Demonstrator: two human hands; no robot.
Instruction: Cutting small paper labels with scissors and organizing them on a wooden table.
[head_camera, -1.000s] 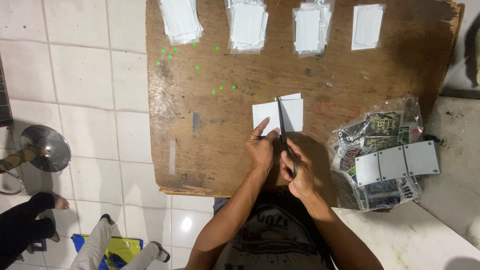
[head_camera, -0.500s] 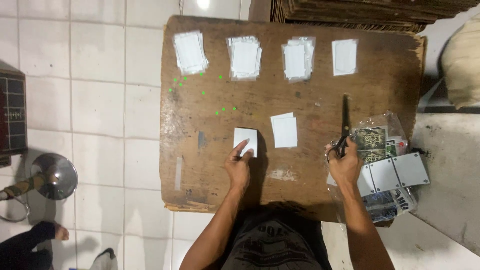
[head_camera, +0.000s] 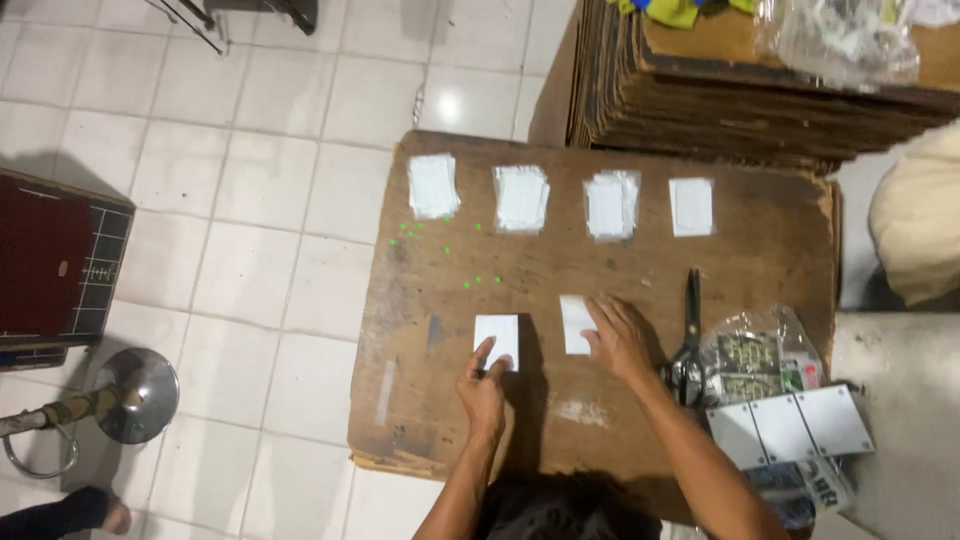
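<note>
Two white cards lie on the board, one under each hand. Left hand (head_camera: 484, 388) flat, fingertips pinning left card (head_camera: 497, 340); right hand (head_camera: 618, 338) spread over right card (head_camera: 576, 322). Scissors (head_camera: 690, 335) lie just right of it. Advise light, even fingertip pressure to avoid creasing.

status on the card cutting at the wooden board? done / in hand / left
Done: four stacks of white pieces line the far edge of the wooden board, and the scissors lie set down. In hand: left hand touches one white piece, right hand rests on another. Left: neither piece is on a stack, and a bag of uncut sheets waits at the right.
</note>
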